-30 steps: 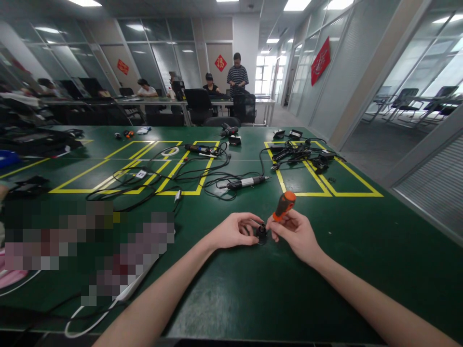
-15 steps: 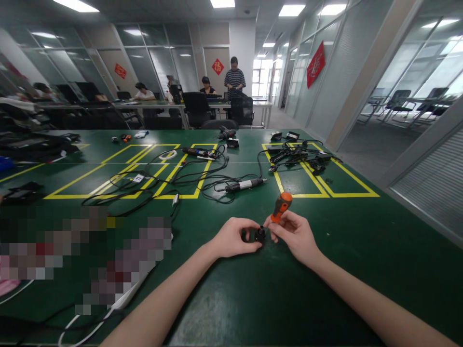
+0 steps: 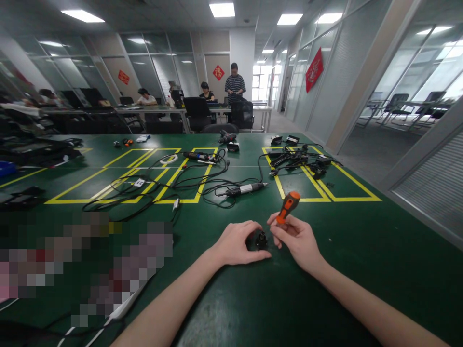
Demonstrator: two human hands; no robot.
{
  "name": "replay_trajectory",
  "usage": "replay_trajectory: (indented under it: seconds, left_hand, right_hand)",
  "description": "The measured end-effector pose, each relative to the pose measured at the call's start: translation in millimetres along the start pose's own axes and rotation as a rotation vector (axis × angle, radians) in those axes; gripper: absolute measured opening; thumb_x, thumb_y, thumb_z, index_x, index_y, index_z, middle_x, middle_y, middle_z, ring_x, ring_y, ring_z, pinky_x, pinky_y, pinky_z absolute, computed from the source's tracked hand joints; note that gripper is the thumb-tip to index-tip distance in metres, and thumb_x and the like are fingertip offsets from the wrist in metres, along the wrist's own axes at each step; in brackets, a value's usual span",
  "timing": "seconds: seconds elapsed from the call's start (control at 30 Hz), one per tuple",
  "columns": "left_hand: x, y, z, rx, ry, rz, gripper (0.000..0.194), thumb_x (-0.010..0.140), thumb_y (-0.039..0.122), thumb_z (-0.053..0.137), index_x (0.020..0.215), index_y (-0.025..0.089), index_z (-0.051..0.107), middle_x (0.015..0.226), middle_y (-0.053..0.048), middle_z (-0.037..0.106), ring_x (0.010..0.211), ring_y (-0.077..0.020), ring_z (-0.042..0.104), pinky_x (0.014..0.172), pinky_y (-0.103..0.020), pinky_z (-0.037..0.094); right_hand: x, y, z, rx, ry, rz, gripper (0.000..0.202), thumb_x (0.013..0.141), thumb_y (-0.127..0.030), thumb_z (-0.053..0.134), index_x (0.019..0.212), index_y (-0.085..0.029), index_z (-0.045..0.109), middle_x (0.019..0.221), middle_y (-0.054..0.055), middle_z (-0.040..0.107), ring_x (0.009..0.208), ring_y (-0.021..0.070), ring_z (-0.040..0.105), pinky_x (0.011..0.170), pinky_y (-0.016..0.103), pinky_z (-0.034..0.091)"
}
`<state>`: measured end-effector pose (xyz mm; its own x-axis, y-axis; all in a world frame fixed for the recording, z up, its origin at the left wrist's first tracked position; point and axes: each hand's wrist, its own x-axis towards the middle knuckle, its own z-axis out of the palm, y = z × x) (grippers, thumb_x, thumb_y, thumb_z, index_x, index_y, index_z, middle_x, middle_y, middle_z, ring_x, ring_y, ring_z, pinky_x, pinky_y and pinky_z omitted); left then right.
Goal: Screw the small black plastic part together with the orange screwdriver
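A small black part (image 3: 261,240) with a round upright neck stands on the green tabletop in front of me. My left hand (image 3: 238,245) curves around it from the left, thumb and fingers spread apart with a gap to the part. Just to the right, my right hand (image 3: 297,238) pinches a screwdriver (image 3: 288,206) near the base of its orange and black handle. The handle points up and leans right; its shaft is mostly hidden by my fingers.
Beyond my hands lies a grey and black corded power tool (image 3: 246,189). Tangled black cables (image 3: 296,161) lie within yellow tape at the right, more cords at the left. A cordless drill (image 3: 227,137) is at the far edge. A white power strip (image 3: 130,294) lies left, partly pixelated.
My left thumb and fingers have spread wider around the black part. My right hand has shifted slightly right with the screwdriver, away from the part. The view has tilted up a little.
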<state>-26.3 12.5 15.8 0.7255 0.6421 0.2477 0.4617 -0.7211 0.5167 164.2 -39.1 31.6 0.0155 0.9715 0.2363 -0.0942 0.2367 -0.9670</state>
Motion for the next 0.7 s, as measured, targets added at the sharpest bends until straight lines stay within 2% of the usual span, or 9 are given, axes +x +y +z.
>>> replay_trajectory:
  seconds: [0.13,0.27,0.43,0.57,0.7]
  left_hand:
    - [2.2,-3.6,2.8,0.090,-0.038,0.021,0.050,0.073,0.068,0.069,0.082,0.020,0.060,0.081,-0.001,0.063,0.072,-0.0171,0.058,0.060,-0.026,0.034]
    - [2.6,-7.6,6.1,0.107,-0.045,0.035,0.047,0.074,0.064,0.072,0.083,0.020,0.058,0.080,-0.001,0.062,0.071,-0.0167,0.058,0.058,-0.026,0.033]
    - [3.0,-7.8,6.8,0.120,-0.039,0.049,0.044,0.076,0.061,0.071,0.083,0.020,0.057,0.080,0.000,0.062,0.073,-0.0169,0.058,0.061,-0.026,0.034]
    - [3.5,-5.8,5.0,0.141,-0.045,0.056,0.042,0.078,0.060,0.070,0.080,0.020,0.057,0.078,-0.001,0.061,0.070,-0.0162,0.057,0.058,-0.026,0.032]
    - [3.6,-4.7,4.3,0.167,-0.039,0.080,0.042,0.078,0.059,0.070,0.079,0.020,0.058,0.078,-0.001,0.062,0.070,-0.0169,0.057,0.058,-0.027,0.032]
  right_hand:
    - [0.7,-2.2,0.5,-0.073,0.025,-0.032,0.025,0.072,-0.040,0.084,0.076,-0.018,0.072,0.066,0.000,0.061,0.047,0.0100,0.052,0.042,0.025,0.047]
    - [-1.0,0.1,-0.4,-0.063,0.047,-0.009,0.029,0.066,-0.036,0.088,0.081,-0.018,0.071,0.058,-0.002,0.062,0.047,0.0126,0.056,0.043,0.025,0.049]
    - [-3.6,1.7,-0.7,-0.032,-0.030,-0.012,0.024,0.078,-0.037,0.079,0.089,-0.019,0.070,0.066,0.002,0.068,0.049,0.0136,0.059,0.046,0.027,0.051]
    - [-2.9,-1.9,-0.3,-0.060,-0.007,-0.082,0.019,0.072,-0.033,0.083,0.079,-0.020,0.072,0.084,0.003,0.068,0.054,0.0109,0.056,0.046,0.025,0.051]
    - [-1.5,-3.4,-2.9,-0.130,0.016,-0.095,0.015,0.072,-0.029,0.083,0.073,-0.019,0.073,0.071,0.001,0.065,0.053,0.0112,0.054,0.046,0.024,0.049]
